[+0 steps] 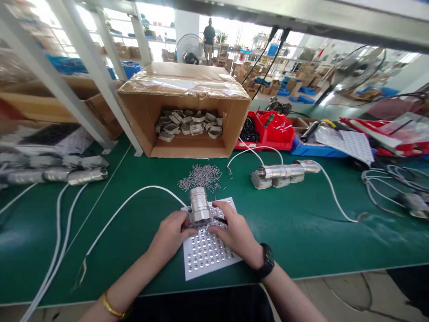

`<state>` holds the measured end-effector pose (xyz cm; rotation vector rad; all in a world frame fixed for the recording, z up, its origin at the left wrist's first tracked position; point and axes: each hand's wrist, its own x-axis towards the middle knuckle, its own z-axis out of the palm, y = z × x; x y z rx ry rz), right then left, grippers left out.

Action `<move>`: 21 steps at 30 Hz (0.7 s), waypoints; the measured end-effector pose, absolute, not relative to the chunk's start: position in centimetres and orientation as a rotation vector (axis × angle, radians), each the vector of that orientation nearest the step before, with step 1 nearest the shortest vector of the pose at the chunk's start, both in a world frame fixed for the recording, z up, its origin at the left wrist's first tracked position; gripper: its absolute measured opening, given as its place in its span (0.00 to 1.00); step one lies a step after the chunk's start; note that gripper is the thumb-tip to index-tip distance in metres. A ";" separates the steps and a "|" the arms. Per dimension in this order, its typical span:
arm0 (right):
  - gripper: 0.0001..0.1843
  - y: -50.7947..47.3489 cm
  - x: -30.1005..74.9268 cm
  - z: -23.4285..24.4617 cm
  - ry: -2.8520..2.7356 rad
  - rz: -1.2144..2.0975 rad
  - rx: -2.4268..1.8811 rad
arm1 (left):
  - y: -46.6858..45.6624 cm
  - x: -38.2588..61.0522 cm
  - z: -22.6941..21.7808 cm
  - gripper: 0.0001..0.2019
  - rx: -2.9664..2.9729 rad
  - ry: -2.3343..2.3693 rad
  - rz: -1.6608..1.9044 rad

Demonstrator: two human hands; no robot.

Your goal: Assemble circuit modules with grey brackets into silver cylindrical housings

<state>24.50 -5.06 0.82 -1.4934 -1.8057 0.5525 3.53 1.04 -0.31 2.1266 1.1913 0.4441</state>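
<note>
A silver cylindrical metal fitting stands over a white sheet dotted with rows of small shiny round pieces. My left hand is closed on the lower left side of the fitting, thumb along its base. From that side a white cable curves left to stripped wire ends. My right hand is at the fitting's lower right, over the sheet, with a thin dark piece between thumb and forefinger; its kind is unclear. Just behind the fitting lies a heap of small screws.
An open cardboard box of grey metal parts stands behind the screws. Joined fittings with cables lie at right and left. Red bins and a blue tray line the back. A person stands far off.
</note>
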 end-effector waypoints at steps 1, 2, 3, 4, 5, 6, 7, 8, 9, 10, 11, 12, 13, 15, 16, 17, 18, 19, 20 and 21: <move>0.37 -4.6 24.5 1.2 -1.848 0.570 -1.500 | 0.9 3.5 -0.2 0.09 2.114 1.188 0.446; 0.39 -4.2 24.4 1.5 -1.892 0.585 -1.508 | 0.8 3.5 -0.1 0.09 2.098 1.173 0.458; 0.40 -3.8 24.3 1.7 -1.931 0.597 -1.518 | 0.7 3.4 0.0 0.09 2.082 1.153 0.476; 0.39 -3.5 24.2 1.9 -1.958 0.605 -1.528 | 0.6 3.4 0.1 0.09 2.066 1.133 0.497; 0.39 -3.3 24.1 2.0 -1.972 0.611 -1.536 | 0.6 3.4 0.1 0.09 2.056 1.121 0.518; 0.38 -3.2 24.1 2.1 -1.980 0.615 -1.546 | 0.5 3.4 0.1 0.10 2.050 1.114 0.534; 0.37 -3.1 24.0 2.1 -1.985 0.619 -1.553 | 0.5 3.5 0.2 0.10 2.050 1.118 0.546; 0.36 -3.0 24.0 2.1 -1.989 0.624 -1.556 | 0.5 3.5 0.2 0.10 2.055 1.125 0.550; 0.36 -3.0 24.0 2.1 -1.995 0.630 -1.554 | 0.5 3.5 0.1 0.09 2.064 1.126 0.552; 0.36 -3.0 24.0 2.1 -2.002 0.639 -1.551 | 0.5 3.5 0.1 0.08 2.076 1.120 0.551; 0.37 -3.0 24.1 2.1 -2.010 0.648 -1.547 | 0.4 3.5 0.0 0.08 2.087 1.107 0.544; 0.37 -3.0 24.1 2.0 -2.019 0.659 -1.543 | 0.4 3.4 0.0 0.07 2.090 1.094 0.531; 0.37 -2.9 24.2 2.0 -2.027 0.670 -1.541 | 0.3 3.3 -0.1 0.07 2.072 1.094 0.521; 0.38 -2.6 24.4 2.1 -2.048 0.691 -1.537 | 0.3 3.1 0.0 0.08 1.913 1.145 0.566; 0.38 -2.4 24.5 2.1 -2.062 0.702 -1.534 | 0.4 3.0 0.2 0.09 1.760 1.178 0.640; 0.38 -2.1 24.6 2.2 -2.078 0.710 -1.530 | 0.6 2.9 0.6 0.12 1.561 1.194 0.739; 0.37 -1.9 24.7 2.3 -2.097 0.714 -1.525 | 1.0 2.9 1.1 0.15 1.335 1.182 0.837; 0.35 -1.6 24.7 2.5 -2.113 0.712 -1.523 | 1.4 2.9 1.7 0.18 1.117 1.141 0.922; 0.32 -1.4 24.7 2.6 -2.126 0.701 -1.528 | 1.8 3.0 2.4 0.20 0.938 1.088 0.996; 0.29 -1.2 24.6 2.7 -2.132 0.683 -1.536 | 2.2 3.1 3.1 0.21 0.817 1.043 1.065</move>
